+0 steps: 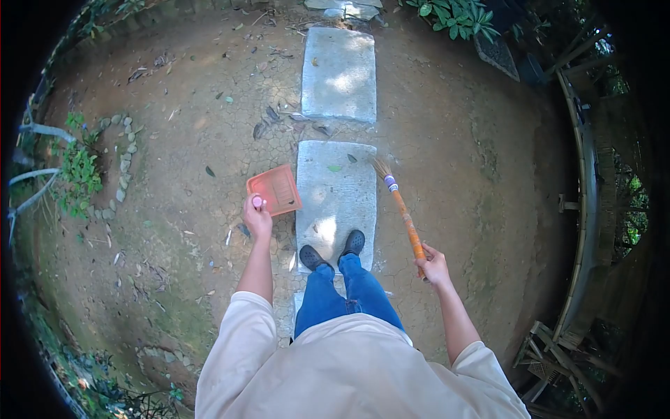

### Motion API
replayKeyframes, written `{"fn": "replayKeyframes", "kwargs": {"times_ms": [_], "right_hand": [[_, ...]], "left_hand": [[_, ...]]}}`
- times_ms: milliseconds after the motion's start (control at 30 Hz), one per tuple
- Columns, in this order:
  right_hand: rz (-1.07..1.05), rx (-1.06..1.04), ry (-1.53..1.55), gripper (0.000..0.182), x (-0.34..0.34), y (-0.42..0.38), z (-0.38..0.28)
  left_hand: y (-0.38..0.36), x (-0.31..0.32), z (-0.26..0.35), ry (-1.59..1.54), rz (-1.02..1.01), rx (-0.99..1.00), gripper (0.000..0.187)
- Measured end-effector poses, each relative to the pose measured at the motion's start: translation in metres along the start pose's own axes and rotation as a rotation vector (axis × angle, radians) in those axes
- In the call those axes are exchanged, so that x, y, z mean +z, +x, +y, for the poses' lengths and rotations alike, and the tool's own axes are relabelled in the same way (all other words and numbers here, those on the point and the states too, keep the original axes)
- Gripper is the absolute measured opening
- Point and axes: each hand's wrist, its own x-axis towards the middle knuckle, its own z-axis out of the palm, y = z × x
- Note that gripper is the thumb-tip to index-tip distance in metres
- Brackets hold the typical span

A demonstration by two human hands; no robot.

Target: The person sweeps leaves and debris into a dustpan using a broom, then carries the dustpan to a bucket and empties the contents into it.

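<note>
My left hand [257, 218] is closed round the handle of a salmon-pink dustpan [277, 190], whose pan points forward beside the left edge of a concrete slab [335, 185]. A small dark bit shows in the pan. In my right hand [434, 266] is a broom [406, 218] with an orange handle, held near its lower end. Its bristles, bound in purple and white, reach toward the slab's right edge. Two leaves lie on that slab: a green leaf [334, 167] and a darker leaf [352, 158] closer to the bristles.
My dark clogs [354, 242] stand on the near slab. Another slab [338, 73] lies ahead, with dry leaves [260, 129] beside it on cracked soil. Stones ring a shrub [80, 174] at left. A bamboo-edged structure [583, 174] runs along the right, and leafy plants [457, 15] grow at the top.
</note>
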Motion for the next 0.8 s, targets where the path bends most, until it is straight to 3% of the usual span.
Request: {"fn": "replayKeyframes", "kwargs": {"times_ms": [100, 367, 533, 800], "right_hand": [[0.012, 0.044, 0.002, 0.073, 0.009, -0.002, 0.003], [-0.236, 0.119, -0.062, 0.072, 0.024, -0.037, 0.003], [-0.256, 0.154, 0.009, 0.071, 0.015, -0.074, -0.001], [-0.104, 0.063, 0.052, 0.073, -0.003, -0.072, -0.002]], "left_hand": [[0.017, 0.007, -0.020, 0.020, -0.004, 0.006, 0.030], [0.019, 0.034, -0.084, 0.113, -0.096, -0.089, 0.032], [0.017, 0.039, -0.064, 0.138, -0.153, -0.093, 0.030], [0.000, 0.037, -0.037, 0.198, -0.276, -0.213, 0.047]]}}
